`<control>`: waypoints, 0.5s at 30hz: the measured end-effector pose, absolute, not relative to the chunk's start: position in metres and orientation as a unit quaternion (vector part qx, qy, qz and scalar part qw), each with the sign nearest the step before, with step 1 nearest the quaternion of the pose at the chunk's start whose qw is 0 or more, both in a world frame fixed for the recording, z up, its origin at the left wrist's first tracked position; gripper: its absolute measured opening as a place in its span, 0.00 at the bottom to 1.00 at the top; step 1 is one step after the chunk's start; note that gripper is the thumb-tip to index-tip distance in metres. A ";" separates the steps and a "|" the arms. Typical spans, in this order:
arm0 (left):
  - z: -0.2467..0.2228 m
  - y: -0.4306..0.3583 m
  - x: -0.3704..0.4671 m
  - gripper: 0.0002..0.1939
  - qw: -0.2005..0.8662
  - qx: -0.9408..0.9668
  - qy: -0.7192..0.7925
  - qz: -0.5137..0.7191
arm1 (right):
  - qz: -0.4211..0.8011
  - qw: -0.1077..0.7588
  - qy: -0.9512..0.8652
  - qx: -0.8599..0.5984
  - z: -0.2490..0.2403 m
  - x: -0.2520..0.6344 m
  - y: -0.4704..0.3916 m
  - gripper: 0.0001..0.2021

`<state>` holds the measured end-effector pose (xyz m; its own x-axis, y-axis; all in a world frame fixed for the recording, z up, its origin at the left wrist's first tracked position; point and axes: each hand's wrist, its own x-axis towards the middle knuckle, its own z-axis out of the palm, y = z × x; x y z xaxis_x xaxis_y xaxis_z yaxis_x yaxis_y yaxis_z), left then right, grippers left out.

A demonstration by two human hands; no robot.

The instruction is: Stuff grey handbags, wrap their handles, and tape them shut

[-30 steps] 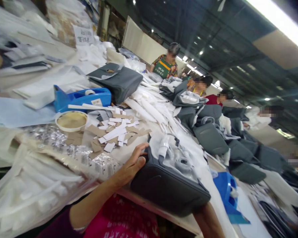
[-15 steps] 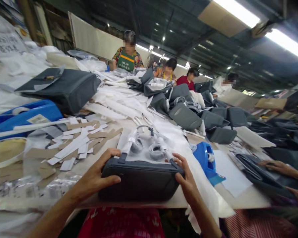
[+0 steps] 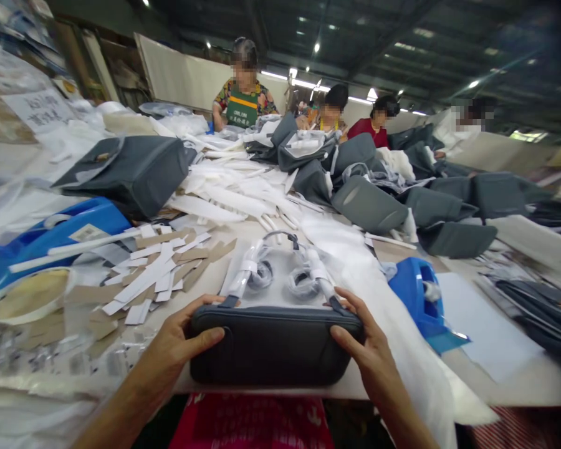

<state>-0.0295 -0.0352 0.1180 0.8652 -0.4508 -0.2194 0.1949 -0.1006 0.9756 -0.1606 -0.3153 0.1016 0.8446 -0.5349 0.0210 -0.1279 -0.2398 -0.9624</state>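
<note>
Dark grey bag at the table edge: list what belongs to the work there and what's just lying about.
In use, going by the hands:
- dark grey bag, held by left hand and right hand
- its plastic-wrapped handles

Apparently just lying about:
- left blue tape dispenser
- right blue tape dispenser
- white paper strips

- We see smooth, mostly matt, leather-like material on the dark grey bag (image 3: 273, 349), with a faint sheen along its top edge.
- Clear, glossy plastic film wraps the bag handles (image 3: 244, 274) — we find it wrinkled.
- The left blue tape dispenser (image 3: 81, 221) and the right blue tape dispenser (image 3: 414, 290) look like smooth, shiny plastic to us.
- We see matt paper or thin card in the white and brown strips (image 3: 156, 268).
- Crinkled, glossy clear plastic shows on the flat packets (image 3: 75, 358).
- The red apron (image 3: 257, 424) is printed cloth — we see soft folds.
</note>
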 end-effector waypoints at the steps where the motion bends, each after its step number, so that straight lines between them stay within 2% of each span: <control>1: 0.119 -0.036 -0.029 0.26 0.662 0.705 -0.087 -0.238 | -0.166 0.576 0.218 -0.770 0.105 -0.162 -0.316 0.33; 8: 0.112 -0.041 -0.021 0.30 0.633 0.730 -0.099 -0.238 | -0.169 0.633 0.173 -0.735 0.106 -0.160 -0.313 0.30; 15: 0.110 -0.051 -0.029 0.25 0.697 0.673 0.032 -0.246 | -0.227 0.601 0.229 -0.731 0.092 -0.149 -0.303 0.28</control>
